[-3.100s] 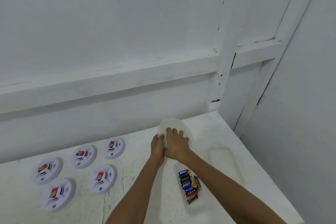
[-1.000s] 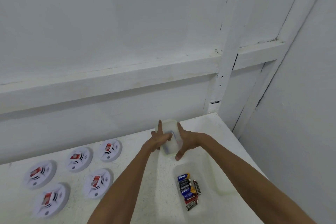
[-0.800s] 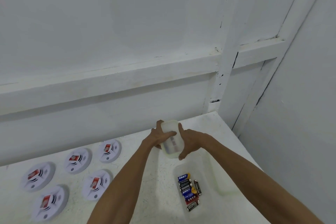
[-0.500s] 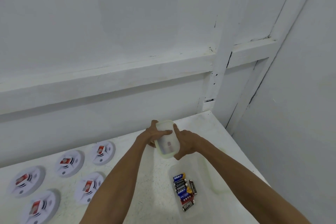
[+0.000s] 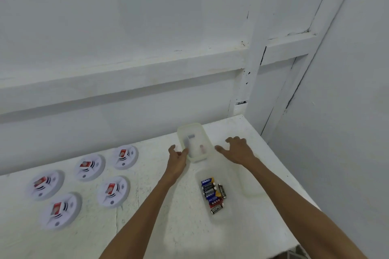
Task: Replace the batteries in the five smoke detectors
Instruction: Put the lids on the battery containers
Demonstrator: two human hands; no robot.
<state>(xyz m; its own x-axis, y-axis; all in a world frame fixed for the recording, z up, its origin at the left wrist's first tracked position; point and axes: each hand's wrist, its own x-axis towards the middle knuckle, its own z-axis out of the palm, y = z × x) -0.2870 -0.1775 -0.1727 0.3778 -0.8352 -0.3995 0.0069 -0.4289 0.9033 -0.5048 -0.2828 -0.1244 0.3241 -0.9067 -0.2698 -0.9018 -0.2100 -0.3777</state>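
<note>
Worktop (image 5: pixel 147 227): white, set in a wall corner.
Smoke detectors (image 5: pixel 113 191): five, face up, well left of both hands.
Left hand (image 5: pixel 177 159): nearer them; loose fingers (image 5: pixel 184 151) touch the translucent container's (image 5: pixel 194 132) near-left corner.
Right hand (image 5: pixel 237 150): spread, empty (just right of it).
Batteries (image 5: pixel 212 194): between the forearms.

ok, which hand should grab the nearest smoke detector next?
Left, probably. The left hand sits beside the small container, on the side of the nearest smoke detector. The right hand lies open beyond the container and would have to cross over.
</note>
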